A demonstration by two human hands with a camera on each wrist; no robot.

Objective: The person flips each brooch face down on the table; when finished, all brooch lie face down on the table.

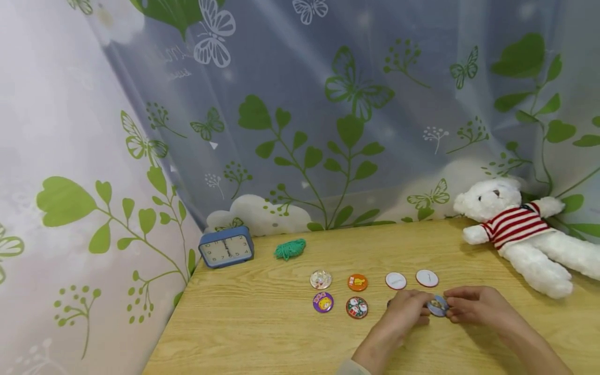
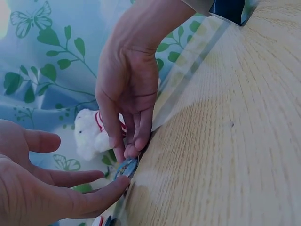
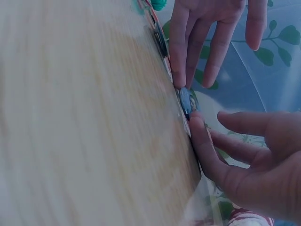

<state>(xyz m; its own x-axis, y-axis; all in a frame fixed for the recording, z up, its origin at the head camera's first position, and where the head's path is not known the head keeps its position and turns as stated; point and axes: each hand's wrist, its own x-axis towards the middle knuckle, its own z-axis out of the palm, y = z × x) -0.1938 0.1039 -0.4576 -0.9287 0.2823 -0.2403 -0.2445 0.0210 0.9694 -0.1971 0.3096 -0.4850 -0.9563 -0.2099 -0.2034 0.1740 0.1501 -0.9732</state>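
Note:
A round blue badge (image 1: 438,306) is on the wooden table between both hands, with a small picture on its face. My left hand (image 1: 405,314) touches its left edge with nearly straight fingertips. From the other side, my right hand (image 1: 482,308) touches the right edge with its fingertips; in the right wrist view its thumb stands apart from the badge (image 3: 186,100). A dark edge of something shows beside my left hand, mostly hidden by it. Two white round badges, one on the left (image 1: 396,280) and one on the right (image 1: 427,277), lie just behind the hands.
To the left lie a pale patterned badge (image 1: 321,279), an orange one (image 1: 358,282), a purple one (image 1: 323,302) and a red-green one (image 1: 357,308). Farther back are a blue clock (image 1: 227,247) and green yarn (image 1: 290,249). A white teddy bear (image 1: 520,229) leans at the right.

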